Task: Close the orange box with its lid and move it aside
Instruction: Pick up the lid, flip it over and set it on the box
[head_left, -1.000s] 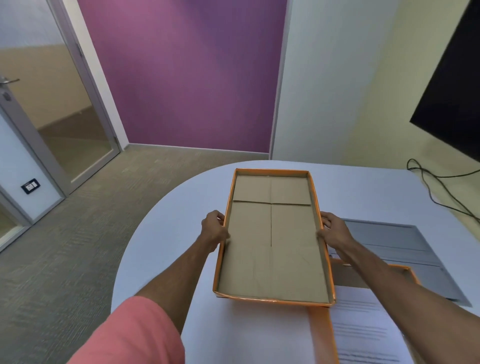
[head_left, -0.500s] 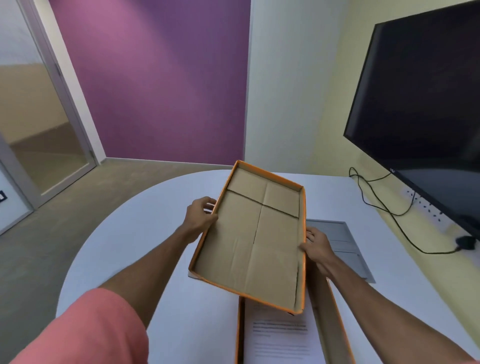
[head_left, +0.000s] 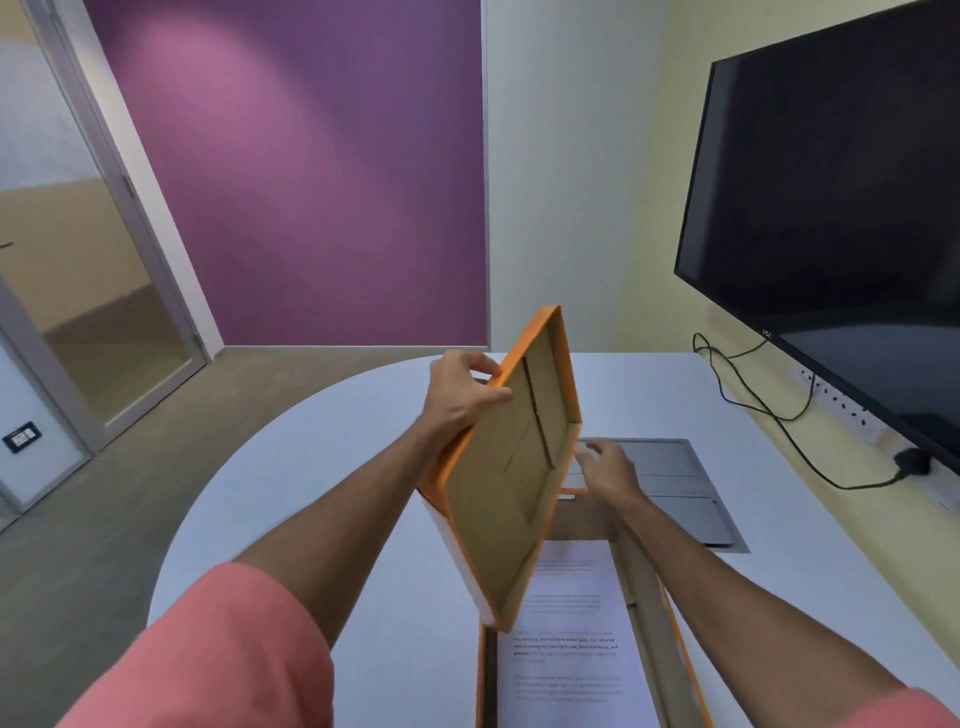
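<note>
The flat orange cardboard lid (head_left: 511, 478) with the plain brown inside is standing up on its long edge in the air, tipped steeply with its hollow side facing right. It looks like it is being turned over so the hollow side can go down onto the box. The long orange cardboard box (head_left: 670, 639) is sitting open on the pale white table (head_left: 322, 499), right under the lid and close to the person, with a printed white sheet of paper (head_left: 566, 644) lying inside it.

The left hand (head_left: 460, 397) is gripping the lid's upper long edge — fingers curled tightly over the rim, thumb pressing on the brown inside. The right hand (head_left: 605, 467) is at the lid's lower right edge, fingers loosely spread. It is blurry, so I cannot tell if it is holding the lid or just touching it.
</note>
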